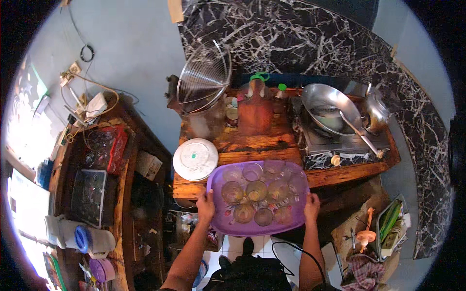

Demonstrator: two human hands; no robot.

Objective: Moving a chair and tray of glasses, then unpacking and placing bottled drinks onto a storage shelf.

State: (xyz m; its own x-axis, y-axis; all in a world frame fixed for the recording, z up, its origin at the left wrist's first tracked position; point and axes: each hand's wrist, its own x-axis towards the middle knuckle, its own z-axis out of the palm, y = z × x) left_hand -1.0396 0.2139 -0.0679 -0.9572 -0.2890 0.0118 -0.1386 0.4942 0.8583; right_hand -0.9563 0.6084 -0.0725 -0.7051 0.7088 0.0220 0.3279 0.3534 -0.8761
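A purple tray is held level in front of me, carrying several clear drinking glasses. My left hand grips its left edge, and my right hand grips the right edge. The far side of the tray overlaps the front of a wooden table. Close to the tray's upper left corner, a white plate lies on the table. The fingers under the tray are partly hidden.
A steel wok with a ladle sits on a stove at the right. Behind the table stand a wire strainer and a reddish-orange container. At left, a wooden shelf holds a red basket and a pitcher.
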